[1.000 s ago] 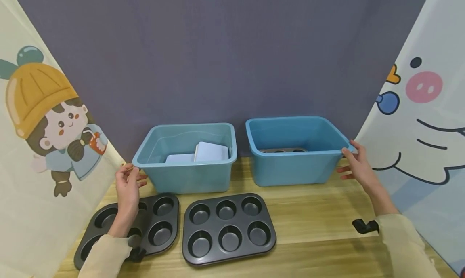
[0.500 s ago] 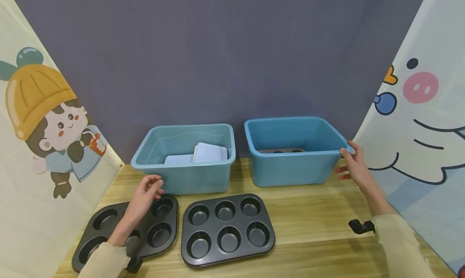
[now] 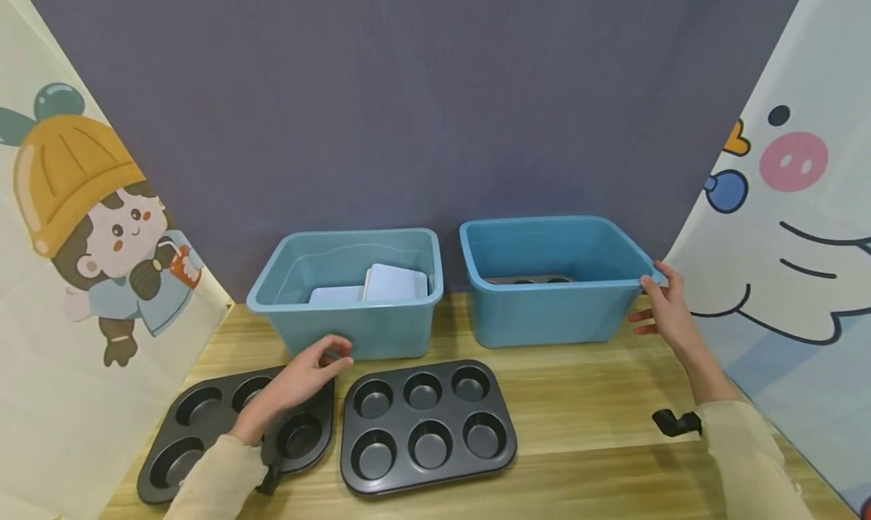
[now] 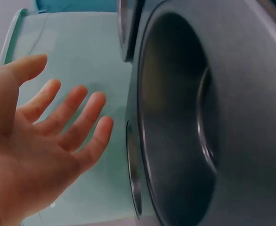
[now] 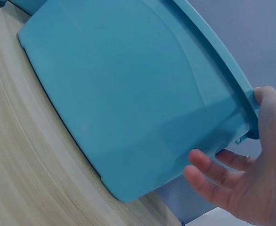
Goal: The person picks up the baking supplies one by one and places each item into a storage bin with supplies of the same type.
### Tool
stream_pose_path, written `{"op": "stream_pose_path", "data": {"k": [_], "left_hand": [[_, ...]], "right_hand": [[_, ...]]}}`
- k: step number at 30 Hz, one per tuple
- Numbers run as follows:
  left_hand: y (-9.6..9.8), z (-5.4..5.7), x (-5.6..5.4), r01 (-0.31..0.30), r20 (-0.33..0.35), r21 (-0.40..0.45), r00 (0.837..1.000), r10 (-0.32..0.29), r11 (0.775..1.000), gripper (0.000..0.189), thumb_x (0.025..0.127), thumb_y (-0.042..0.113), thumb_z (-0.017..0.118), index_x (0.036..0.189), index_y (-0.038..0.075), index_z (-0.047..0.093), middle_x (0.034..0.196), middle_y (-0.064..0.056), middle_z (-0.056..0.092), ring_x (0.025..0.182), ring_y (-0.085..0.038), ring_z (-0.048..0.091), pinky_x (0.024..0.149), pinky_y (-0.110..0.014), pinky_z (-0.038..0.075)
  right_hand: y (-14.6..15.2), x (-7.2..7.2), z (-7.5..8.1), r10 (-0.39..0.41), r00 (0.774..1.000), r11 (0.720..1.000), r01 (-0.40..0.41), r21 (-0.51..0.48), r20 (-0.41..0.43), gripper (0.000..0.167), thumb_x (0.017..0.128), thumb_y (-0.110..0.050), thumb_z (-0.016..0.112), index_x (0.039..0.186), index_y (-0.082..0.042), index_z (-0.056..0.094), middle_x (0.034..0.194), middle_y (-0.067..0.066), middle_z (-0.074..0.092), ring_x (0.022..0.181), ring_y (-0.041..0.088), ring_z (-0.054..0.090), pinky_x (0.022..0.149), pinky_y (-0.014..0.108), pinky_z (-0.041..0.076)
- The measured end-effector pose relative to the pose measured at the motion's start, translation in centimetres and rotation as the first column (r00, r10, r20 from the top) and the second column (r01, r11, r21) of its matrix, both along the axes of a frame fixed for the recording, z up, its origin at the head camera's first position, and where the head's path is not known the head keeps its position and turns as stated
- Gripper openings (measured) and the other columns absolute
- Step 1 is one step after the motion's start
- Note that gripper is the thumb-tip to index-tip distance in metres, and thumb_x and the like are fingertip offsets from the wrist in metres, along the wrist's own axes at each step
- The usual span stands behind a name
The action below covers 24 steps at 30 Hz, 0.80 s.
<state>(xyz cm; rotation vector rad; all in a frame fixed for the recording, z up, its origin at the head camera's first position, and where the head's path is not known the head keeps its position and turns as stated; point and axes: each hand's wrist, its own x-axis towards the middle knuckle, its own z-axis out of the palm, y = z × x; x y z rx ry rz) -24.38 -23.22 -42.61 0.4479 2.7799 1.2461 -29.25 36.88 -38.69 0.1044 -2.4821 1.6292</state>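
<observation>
My left hand (image 3: 309, 372) hangs with loosely bent fingers and nothing in them. In the head view it overlaps the left muffin pan (image 3: 178, 459), in front of the pale teal bin (image 3: 354, 331). Its fingers are spread apart in the left wrist view, beside a dark muffin cup (image 4: 175, 122). At the front right corner of the blue bin (image 3: 544, 316), my right hand (image 3: 670, 312) pinches the rim between thumb and index finger. The other fingers of that hand stay spread below the rim, near the bin wall (image 5: 128, 89).
A second muffin pan (image 3: 430, 429) with several cups lies mid-table. White boxy containers (image 3: 396, 284) are inside the teal bin, and a muffin pan (image 3: 531, 280) shows within the blue one. Behind stands a grey wall (image 3: 435, 104); printed panels flank the wooden table (image 3: 585, 414).
My left hand has left the teal bin's front left corner and moved right and slightly toward me, over the left pan. My right hand stays at the blue bin's corner.
</observation>
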Motion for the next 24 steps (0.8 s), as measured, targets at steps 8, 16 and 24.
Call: {"op": "stream_pose_path", "data": {"k": [8,16,24], "left_hand": [[1.3,-0.9,-0.3,0.128,0.062,-0.065,0.99,-0.124,0.99,0.048,0.097,0.035,0.063,0.133,0.004,0.054,0.132,-0.018,0.057,0.109,-0.026,0.061,0.089,-0.04,0.05],[2.1,-0.8,-0.3,0.265,0.224,-0.095,0.945,-0.239,0.959,0.078,0.085,0.04,0.076,0.148,0.007,0.041,0.146,-0.016,0.046,0.132,-0.04,0.046,0.103,-0.057,0.041],[3.1,-0.6,-0.1,0.335,0.304,-0.193,0.914,-0.268,0.922,0.105,0.068,0.031,0.091,0.153,0.011,0.034,0.155,-0.02,0.032,0.142,-0.042,0.033,0.108,-0.06,0.033]], "right_hand": [[0.5,-0.5,-0.6,-0.013,1.0,1.0,0.013,0.013,-0.003,0.073,0.107,-0.043,0.028,0.156,-0.011,-0.016,0.137,0.037,0.024,0.066,0.005,0.065,0.056,0.038,0.058],[1.3,-1.5,-2.1,-0.022,0.999,0.999,0.023,0.047,-0.031,0.071,0.106,-0.047,0.025,0.157,-0.018,-0.015,0.141,0.033,0.025,0.069,0.007,0.067,0.058,0.04,0.058],[1.3,-1.7,-2.2,-0.021,0.999,0.999,0.022,0.034,-0.024,0.071,0.106,-0.047,0.026,0.157,-0.018,-0.016,0.139,0.033,0.025,0.068,0.007,0.067,0.058,0.04,0.058]]}}
